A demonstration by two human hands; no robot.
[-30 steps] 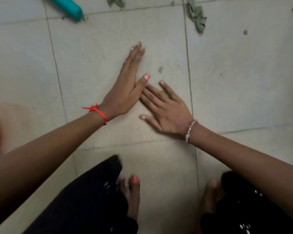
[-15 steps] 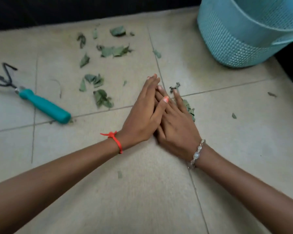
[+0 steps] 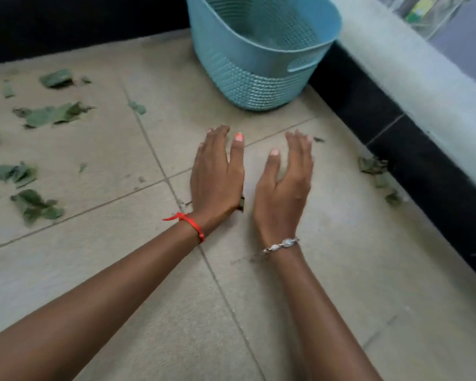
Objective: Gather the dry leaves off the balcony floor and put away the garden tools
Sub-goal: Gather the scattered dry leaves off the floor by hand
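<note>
My left hand (image 3: 217, 174) lies palm down on the beige tiled floor, fingers straight, with a small dark leaf scrap (image 3: 241, 204) showing under its heel. My right hand (image 3: 285, 185) is beside it, a palm's width away, fingers extended and held edge-on over the tile, holding nothing. Dry green leaves (image 3: 52, 114) lie scattered over the tiles to the left. A few more leaves (image 3: 373, 166) sit by the dark wall base on the right. A light blue woven plastic basket (image 3: 259, 48) stands just beyond my fingertips. No garden tool is in view.
A black skirting (image 3: 412, 149) and a pale green ledge (image 3: 423, 78) run along the right side. A dark wall closes the far edge of the floor behind the basket.
My hands have come apart from their pressed-together pose and sit nearer the basket. The view has swung right, so the teal-handled hand rake has left the frame.
</note>
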